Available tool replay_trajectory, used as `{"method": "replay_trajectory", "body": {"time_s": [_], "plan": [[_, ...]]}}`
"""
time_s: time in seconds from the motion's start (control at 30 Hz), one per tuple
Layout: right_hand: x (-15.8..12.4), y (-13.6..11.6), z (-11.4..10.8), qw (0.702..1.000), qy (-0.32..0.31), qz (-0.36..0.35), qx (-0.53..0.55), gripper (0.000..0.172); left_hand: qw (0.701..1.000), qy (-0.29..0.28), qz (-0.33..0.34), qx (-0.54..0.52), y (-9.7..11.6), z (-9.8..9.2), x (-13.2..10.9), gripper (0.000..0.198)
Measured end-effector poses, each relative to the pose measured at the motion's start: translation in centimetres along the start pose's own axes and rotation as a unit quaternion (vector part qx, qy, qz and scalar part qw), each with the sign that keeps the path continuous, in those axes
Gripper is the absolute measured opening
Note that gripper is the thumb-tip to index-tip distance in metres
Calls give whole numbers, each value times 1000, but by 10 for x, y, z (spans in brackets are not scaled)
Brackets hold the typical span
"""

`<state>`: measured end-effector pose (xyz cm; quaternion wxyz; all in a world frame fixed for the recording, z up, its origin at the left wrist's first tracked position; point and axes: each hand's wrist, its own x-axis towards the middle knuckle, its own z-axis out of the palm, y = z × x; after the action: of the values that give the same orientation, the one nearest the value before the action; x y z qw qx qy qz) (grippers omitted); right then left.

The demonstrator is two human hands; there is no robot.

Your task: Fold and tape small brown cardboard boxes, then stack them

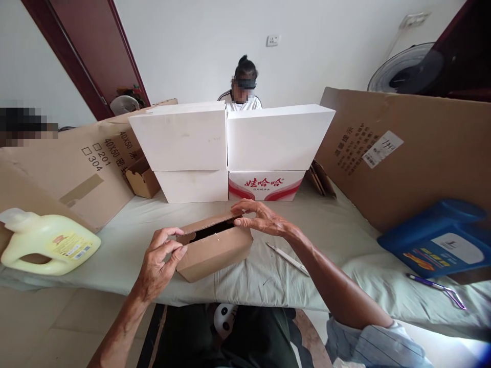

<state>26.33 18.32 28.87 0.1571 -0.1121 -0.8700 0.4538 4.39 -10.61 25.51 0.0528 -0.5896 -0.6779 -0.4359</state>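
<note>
A small brown cardboard box [215,255] rests on the cloth-covered table in front of me, a dark gap showing along its top. At its left end my left hand [163,258] pinches the upper edge between thumb and fingers. My right hand [261,219] grips the far right corner, its thumb near the opening and its fingers over the back edge. The inside of the box is too dark to make out. Just right of the box lies a thin white pen-like tool [289,259].
Stacked white boxes [180,148] stand ahead, with a seated person [243,94] behind them. Large cardboard panels [418,153] flank both sides. A yellow jug [53,245] lies left; a blue bottle [433,240] and a purple-handled tool [433,286] lie right.
</note>
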Motion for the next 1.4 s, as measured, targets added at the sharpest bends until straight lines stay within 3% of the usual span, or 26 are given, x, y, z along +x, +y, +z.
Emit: {"method": "replay_trajectory", "body": {"time_s": [0.17, 0.3, 0.47, 0.67, 0.77, 0.9, 1.1, 1.27, 1.4], "plan": [[12, 5, -11, 998, -52, 35, -11, 67, 997, 23, 66, 10, 8, -2, -1, 23], [18, 7, -6, 999, -31, 13, 27, 62, 993, 41, 106, 25, 10, -3, -2, 19], [19, 4, 6, 998, -21, 5, 56, 64, 990, 12, 138, -18, 9, -4, -3, 18], [39, 9, 20, 995, 89, 49, 12, 74, 986, -71, 128, -79, 14, -14, -2, 11], [51, 11, 27, 994, 90, 59, 7, 74, 983, -122, 105, -89, 14, -18, -4, 11], [56, 10, 35, 993, 95, 63, 9, 69, 976, -199, 66, -64, 15, -23, 0, 25], [49, 6, 35, 994, 79, 71, 21, 70, 949, -296, 109, 29, 31, -23, 20, 18], [46, 7, 33, 995, 70, 69, 20, 71, 946, -239, 146, 161, 39, -21, 21, 42], [40, 7, 37, 995, 58, 74, 14, 68, 955, -203, 142, 166, 26, -25, 7, 53]]}}
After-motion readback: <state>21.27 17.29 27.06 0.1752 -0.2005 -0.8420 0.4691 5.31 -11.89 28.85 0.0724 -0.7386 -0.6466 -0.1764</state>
